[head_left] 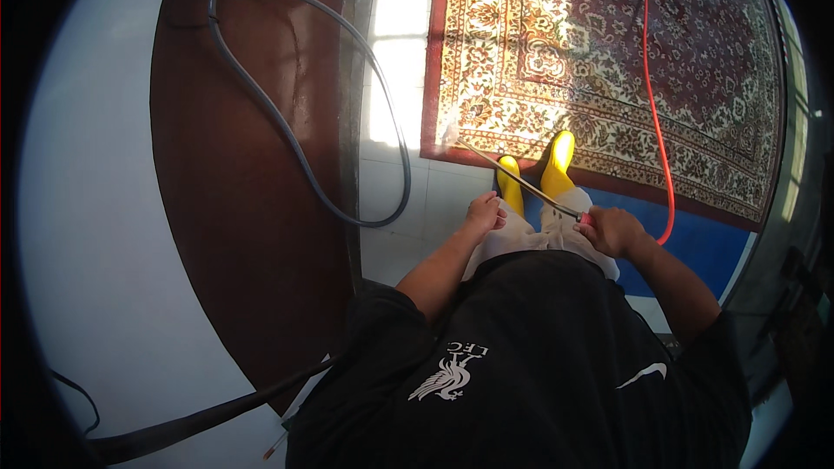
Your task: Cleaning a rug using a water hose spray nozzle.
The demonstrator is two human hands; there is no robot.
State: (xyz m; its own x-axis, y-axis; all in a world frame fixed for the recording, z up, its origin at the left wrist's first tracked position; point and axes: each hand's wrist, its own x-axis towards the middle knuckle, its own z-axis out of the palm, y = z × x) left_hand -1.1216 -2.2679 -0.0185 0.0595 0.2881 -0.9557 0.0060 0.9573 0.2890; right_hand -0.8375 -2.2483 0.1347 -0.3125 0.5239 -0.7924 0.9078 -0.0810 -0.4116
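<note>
My right hand (615, 231) is closed around the red grip of a long, thin metal spray wand (546, 195). The wand slants forward and left across my yellow boots (563, 149). Its tip hangs over the near left corner of a patterned carpet (543, 61), with a faint whitish blur by it that looks like spray. In front of my left thigh, my left hand (486, 212) is curled into a loose fist, with nothing seen in it. A red hose (653, 104) runs over the carpet and bends back toward my right hand; its join to the wand is hidden.
A thick grey hose (282, 126) loops over a brown-red surface (252, 165) and pale floor tiles (395, 182) at left. Blue flooring (695, 256) lies by the carpet's near edge. A dark strap or hose (208, 417) crosses the lower left.
</note>
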